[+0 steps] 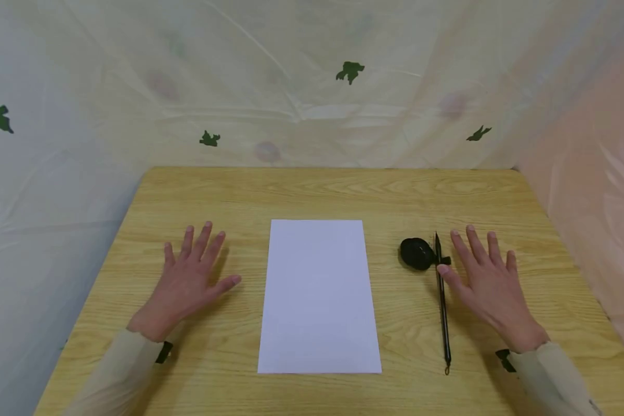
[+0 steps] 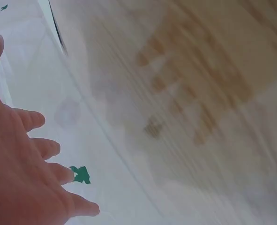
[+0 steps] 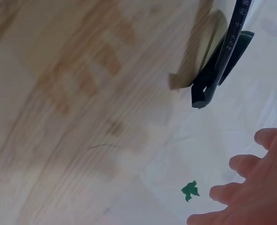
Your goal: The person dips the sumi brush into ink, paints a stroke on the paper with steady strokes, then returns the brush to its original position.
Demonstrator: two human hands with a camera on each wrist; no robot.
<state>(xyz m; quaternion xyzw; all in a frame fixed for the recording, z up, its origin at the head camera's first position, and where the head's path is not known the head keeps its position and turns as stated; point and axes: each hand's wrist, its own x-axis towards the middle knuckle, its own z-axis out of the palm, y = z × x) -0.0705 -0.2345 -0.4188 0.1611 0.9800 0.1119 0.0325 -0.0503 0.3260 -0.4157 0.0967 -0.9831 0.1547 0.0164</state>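
A white sheet of paper [image 1: 319,294] lies on the table in the head view, between both hands. To its left, my left hand [image 1: 187,283] is held palm down with fingers spread, holding nothing. My right hand [image 1: 491,283] is spread likewise beside a dark writing brush [image 1: 444,323]. Its thumb tip overlaps the brush in the head view; the right wrist view does not show contact. The brush's pointed tip faces away, its hanging loop faces me. Under its upper part sits a glossy black rounded piece [image 1: 416,254] with a short stub; its exact kind is unclear.
The wooden table [image 1: 312,193] has light grain and rounded far corners. Pale sheeting [image 1: 301,75] hangs behind it and along both sides, with green leaf-like patches [image 1: 351,72]. Both hands cast shadows on the tabletop.
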